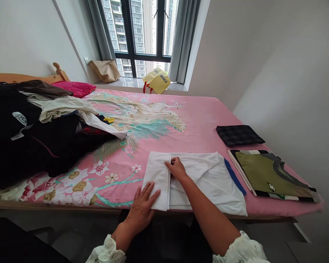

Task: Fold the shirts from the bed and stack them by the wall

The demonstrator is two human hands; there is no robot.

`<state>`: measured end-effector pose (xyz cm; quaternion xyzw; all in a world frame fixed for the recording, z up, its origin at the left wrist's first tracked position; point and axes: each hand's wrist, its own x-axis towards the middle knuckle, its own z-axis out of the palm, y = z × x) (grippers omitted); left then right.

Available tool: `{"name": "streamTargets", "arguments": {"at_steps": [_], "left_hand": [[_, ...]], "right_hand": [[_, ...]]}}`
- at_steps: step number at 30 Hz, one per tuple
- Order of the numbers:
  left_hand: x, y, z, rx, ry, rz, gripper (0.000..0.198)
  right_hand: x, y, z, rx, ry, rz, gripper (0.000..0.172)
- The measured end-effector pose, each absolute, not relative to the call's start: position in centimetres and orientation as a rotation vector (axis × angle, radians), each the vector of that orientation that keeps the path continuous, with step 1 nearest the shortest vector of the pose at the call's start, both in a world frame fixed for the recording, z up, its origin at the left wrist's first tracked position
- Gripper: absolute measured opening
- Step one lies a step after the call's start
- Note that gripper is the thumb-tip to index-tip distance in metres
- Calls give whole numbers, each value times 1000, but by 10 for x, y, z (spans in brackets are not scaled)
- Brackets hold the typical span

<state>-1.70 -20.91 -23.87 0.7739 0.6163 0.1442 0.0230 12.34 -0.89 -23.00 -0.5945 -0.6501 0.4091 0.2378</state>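
A white T-shirt (197,182) with a blue edge lies at the bed's near side, its left part folded over into a flat panel. My left hand (144,204) rests on the lower left of that panel, fingers stretched out and apart. At the panel's inner edge, near the top, my right hand (177,168) has its fingers bent and closed on the fabric. My right forearm crosses over the shirt and hides some of it.
A heap of dark and pale clothes (57,135) covers the bed's left side. To the right lie a folded olive shirt (257,171) and a folded black checked cloth (239,135). Beyond the pink bedsheet (200,113), a yellow bag (157,80) and brown paper bag (105,70) sit by the window.
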Motion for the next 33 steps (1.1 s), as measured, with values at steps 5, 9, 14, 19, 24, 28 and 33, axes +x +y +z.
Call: {"name": "streamTargets", "arguments": {"at_steps": [5,9,14,19,24,28,33], "left_hand": [[3,-208,-240,2354,2138,562,65],[26,-208,-249,2283,2271,590,63],[29,-214,-250,2361,2233,523,60],[18,-219,-242,2465,2091,480,66],[22,-212,-245,2365,2087,469,66],[17,-210,-249,2225,2065,593,56],[-20,-194,-240,1456,2119,1026,50]], "right_hand": [[120,-6,-237,-1496,-1674,1169,44],[121,0,-240,-1476,-1647,1168,43],[130,1,-241,-1508,-1681,1142,41],[120,-24,-221,-1486,-1762,856,47],[90,-62,-212,-1244,-2258,441,50],[82,-65,-232,-1373,-2406,506,54],[90,-56,-255,-1388,-2320,487,52]]}}
